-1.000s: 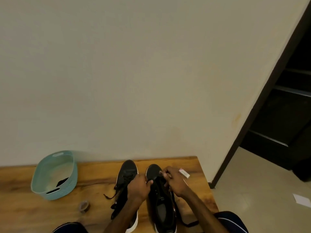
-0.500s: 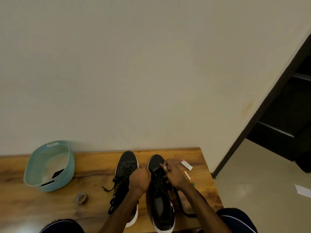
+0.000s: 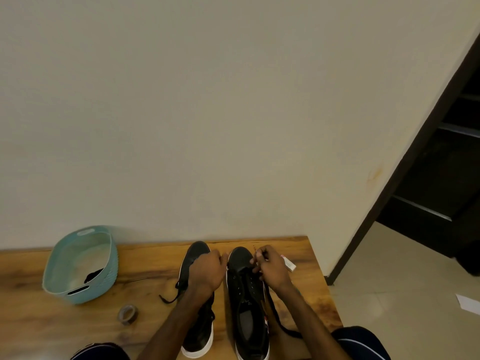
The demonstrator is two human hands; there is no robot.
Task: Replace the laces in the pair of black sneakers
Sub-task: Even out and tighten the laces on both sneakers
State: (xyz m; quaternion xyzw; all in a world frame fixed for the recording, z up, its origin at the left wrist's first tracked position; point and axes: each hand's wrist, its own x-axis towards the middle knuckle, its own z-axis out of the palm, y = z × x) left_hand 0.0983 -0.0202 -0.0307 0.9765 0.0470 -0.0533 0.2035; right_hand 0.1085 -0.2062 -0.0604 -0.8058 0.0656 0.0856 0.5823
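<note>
Toward the bench's (image 3: 155,261) right end, the right hand (image 3: 270,268) pinches a lace (image 3: 282,326) tip at the right sneaker's (image 3: 246,294) toe eyelets, while the left hand (image 3: 206,271) curls alongside (its hold unclear); threading the next eyelet likely follows.

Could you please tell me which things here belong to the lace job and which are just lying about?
Job: left sneaker, right sneaker, black lace, left hand, right hand.
Lying about: teal basket, tape roll, small white box, paper on floor.

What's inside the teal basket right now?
Inside the teal basket, one small black item, possibly a lace, lies against the near wall. That wall hides its lower part.
</note>
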